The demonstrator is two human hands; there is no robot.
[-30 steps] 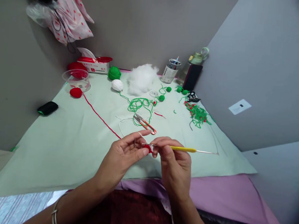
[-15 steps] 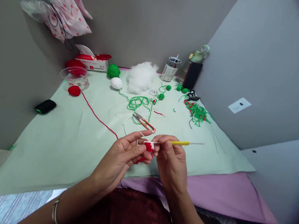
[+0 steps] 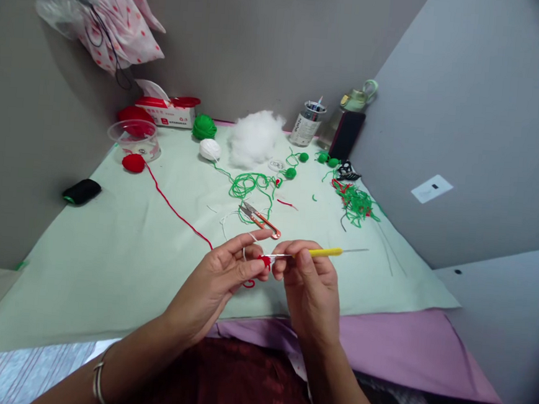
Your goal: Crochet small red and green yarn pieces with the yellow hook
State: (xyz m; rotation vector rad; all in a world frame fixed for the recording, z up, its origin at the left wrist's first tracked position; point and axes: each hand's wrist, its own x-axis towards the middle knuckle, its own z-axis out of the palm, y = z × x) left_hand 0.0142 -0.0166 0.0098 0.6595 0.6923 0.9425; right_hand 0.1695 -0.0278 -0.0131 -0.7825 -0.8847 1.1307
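Observation:
My left hand point(image 3: 226, 273) pinches a small red and white crocheted piece point(image 3: 265, 262) between thumb and fingers. White yarn runs over its raised index finger. My right hand point(image 3: 312, 283) grips a crochet hook by its yellow handle point(image 3: 325, 252), and the hook's metal tip points left, touching the top of the piece. A red loop of yarn point(image 3: 249, 284) hangs below my left fingers. Just beyond the hands lie orange-handled thread snips point(image 3: 261, 220). Red yarn point(image 3: 175, 210) stretches from a red ball point(image 3: 134, 163) towards my left hand.
Farther back are a white yarn ball point(image 3: 209, 150), green ball point(image 3: 204, 127), white stuffing point(image 3: 256, 139), clear tub point(image 3: 134, 141), pen jar point(image 3: 306, 125) and bottle point(image 3: 358, 100) with a phone point(image 3: 347, 136). Tangled green scraps point(image 3: 357, 204) lie right; a black case point(image 3: 82, 192) lies left.
The right end of the hook has tilted upward. The crocheted piece has turned in my left fingers and shows less white, and the red loop beneath has shifted.

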